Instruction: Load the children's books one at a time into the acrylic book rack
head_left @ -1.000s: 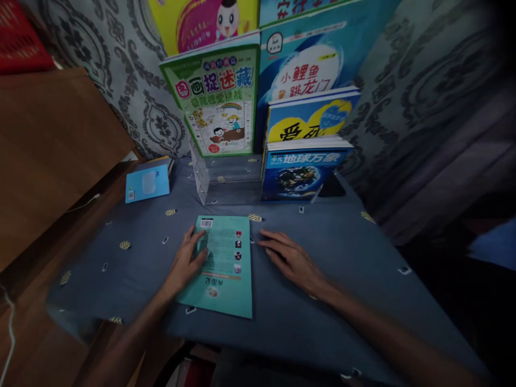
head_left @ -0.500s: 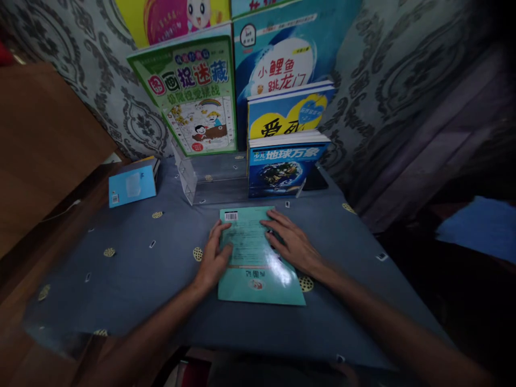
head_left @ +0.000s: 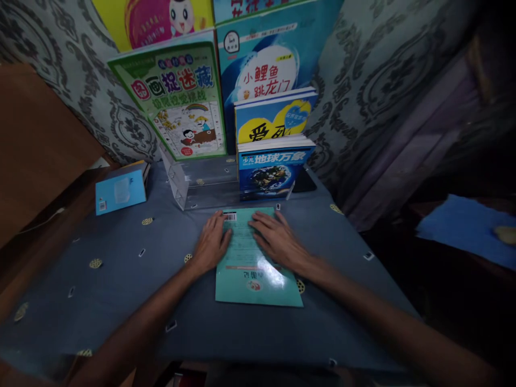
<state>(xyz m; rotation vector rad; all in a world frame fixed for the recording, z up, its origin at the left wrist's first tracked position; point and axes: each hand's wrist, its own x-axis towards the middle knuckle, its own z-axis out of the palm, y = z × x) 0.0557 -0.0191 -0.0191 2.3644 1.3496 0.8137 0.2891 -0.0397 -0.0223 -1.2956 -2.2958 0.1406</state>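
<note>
Both bare forearms reached forward from the lower corners of the view and converged. The left forearm slanted inward to a nearly straight wrist; the left grip lay palm down, its fingers close together and pointing ahead, the thumb angled out toward the right. The right forearm slanted in from the opposite side. The right grip was also palm down, loosely spread, fingertips pointing forward and leftward. The two stood apart, roughly level.
</note>
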